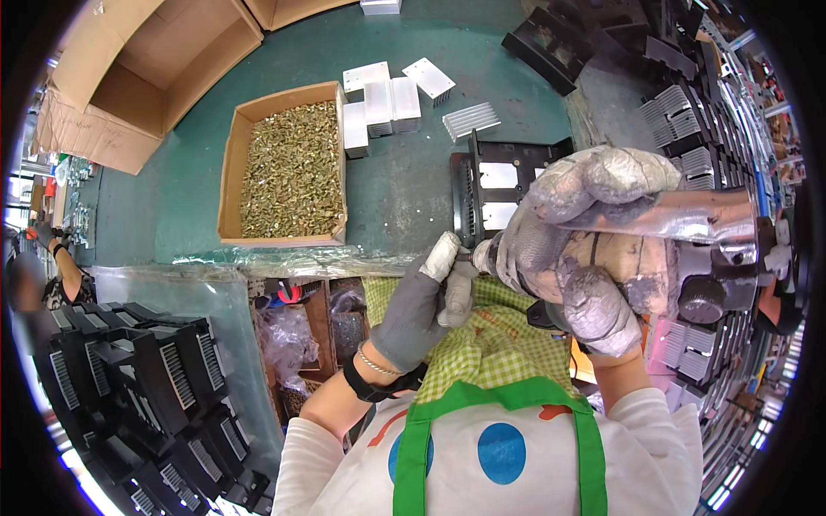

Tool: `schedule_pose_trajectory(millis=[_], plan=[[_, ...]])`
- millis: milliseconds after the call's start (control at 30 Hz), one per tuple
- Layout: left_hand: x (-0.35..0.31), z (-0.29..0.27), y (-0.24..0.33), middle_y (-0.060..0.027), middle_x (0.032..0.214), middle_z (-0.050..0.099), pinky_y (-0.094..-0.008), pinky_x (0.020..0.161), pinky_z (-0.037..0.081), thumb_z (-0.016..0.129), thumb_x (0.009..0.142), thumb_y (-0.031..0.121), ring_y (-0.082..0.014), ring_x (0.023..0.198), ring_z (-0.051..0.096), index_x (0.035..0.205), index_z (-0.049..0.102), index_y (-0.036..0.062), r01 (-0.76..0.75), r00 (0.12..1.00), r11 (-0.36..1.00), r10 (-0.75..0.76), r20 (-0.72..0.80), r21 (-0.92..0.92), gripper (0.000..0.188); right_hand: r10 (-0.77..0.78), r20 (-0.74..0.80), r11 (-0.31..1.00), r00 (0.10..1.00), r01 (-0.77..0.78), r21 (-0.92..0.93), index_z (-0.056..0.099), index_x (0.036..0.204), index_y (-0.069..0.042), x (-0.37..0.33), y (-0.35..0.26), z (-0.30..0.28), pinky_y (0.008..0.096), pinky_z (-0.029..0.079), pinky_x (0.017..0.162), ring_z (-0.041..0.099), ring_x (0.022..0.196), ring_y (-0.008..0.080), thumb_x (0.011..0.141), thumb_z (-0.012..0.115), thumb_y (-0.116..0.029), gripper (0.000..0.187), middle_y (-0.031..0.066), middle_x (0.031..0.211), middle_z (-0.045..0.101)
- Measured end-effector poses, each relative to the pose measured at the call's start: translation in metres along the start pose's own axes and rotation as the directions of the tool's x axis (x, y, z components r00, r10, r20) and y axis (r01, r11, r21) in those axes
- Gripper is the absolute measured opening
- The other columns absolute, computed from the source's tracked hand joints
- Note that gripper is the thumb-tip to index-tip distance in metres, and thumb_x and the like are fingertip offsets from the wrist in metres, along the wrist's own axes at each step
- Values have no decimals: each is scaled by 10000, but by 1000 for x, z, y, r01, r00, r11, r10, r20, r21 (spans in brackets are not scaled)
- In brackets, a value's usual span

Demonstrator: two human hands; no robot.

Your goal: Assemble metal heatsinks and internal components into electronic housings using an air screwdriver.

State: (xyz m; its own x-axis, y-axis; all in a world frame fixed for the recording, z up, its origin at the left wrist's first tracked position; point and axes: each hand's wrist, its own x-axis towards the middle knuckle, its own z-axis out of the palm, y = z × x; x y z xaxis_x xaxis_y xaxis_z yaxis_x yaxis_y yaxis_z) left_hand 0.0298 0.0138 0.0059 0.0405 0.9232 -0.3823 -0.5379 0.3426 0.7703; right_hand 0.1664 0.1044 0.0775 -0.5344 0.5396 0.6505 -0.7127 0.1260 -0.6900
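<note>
My right hand (pixel 594 232), in a worn grey glove with silvery fingertips, is wrapped round a power screwdriver (pixel 701 217) bound in silver and tan tape. The tool lies sideways, its narrow nose pointing left. At the bit end, the gloved fingers of my left hand (pixel 413 311) are pinched together; whatever small piece sits between them is hidden. Just beyond both hands, on the bench edge, rests a black housing (pixel 469 193) with pale plates inside, partly covered by my right hand. Left of it stands an open cardboard box (pixel 226 193) full of small brass-coloured screws (pixel 291 172).
Silver finned heat sinks (pixel 404 101) lie on the green bench (pixel 387 185). Another black housing (pixel 551 50) sits at the far right. Large cardboard boxes (pixel 185 60) occupy the far left. Black housings (pixel 163 370) are stacked near left. Another person (pixel 69 275) is at the left edge.
</note>
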Motion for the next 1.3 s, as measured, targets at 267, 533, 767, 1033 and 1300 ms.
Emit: schedule_pose_trajectory(millis=[267, 533, 767, 1033, 1300], plan=[[9, -16, -1, -82, 854, 589, -215, 512, 364, 324, 1007, 426, -124, 631, 502, 1153, 528, -8, 208, 976, 933, -178, 125, -294, 501, -143, -477, 953, 867, -10, -304, 559, 1088, 6, 31, 28, -51, 250, 511, 795, 621, 878, 119, 683, 731, 16, 439, 59, 993, 632], [3, -30, 2, -34, 760, 523, -218, 501, 298, 346, 1007, 366, -94, 545, 375, 1101, 549, 7, 61, 998, 969, -62, 6, -239, 423, -281, -387, 786, 878, -20, -618, 563, 1070, 7, 44, 61, -69, 246, 518, 772, 625, 840, 108, 661, 740, 12, 446, 44, 944, 645], [15, -61, 42, -33, 771, 573, -176, 432, 294, 384, 1002, 355, -62, 479, 370, 1120, 553, -9, -315, 932, 947, 297, -205, -60, 418, -180, -481, 738, 858, -205, -643, 593, 976, -5, 48, 62, -58, 240, 513, 730, 604, 762, 80, 713, 720, 60, 299, 9, 810, 621], [30, -106, 82, -115, 1070, 574, -212, 638, 455, 428, 990, 337, -142, 888, 537, 1193, 516, -49, -553, 814, 833, 534, -226, -23, 444, -203, -464, 793, 862, -133, -595, 538, 1116, 39, 57, 38, -54, 291, 520, 888, 620, 948, 143, 699, 720, 50, 455, 67, 975, 622], [41, -128, 90, -143, 1164, 603, -490, 1043, 265, 535, 804, 83, -344, 1165, 494, 1143, 619, 93, -23, 540, -146, 831, 135, 989, 349, 125, -621, 709, 773, -508, -490, 633, 1087, -62, 48, -14, -139, 209, 358, 437, 453, 511, 42, 812, 700, -120, 289, -6, 720, 560]])
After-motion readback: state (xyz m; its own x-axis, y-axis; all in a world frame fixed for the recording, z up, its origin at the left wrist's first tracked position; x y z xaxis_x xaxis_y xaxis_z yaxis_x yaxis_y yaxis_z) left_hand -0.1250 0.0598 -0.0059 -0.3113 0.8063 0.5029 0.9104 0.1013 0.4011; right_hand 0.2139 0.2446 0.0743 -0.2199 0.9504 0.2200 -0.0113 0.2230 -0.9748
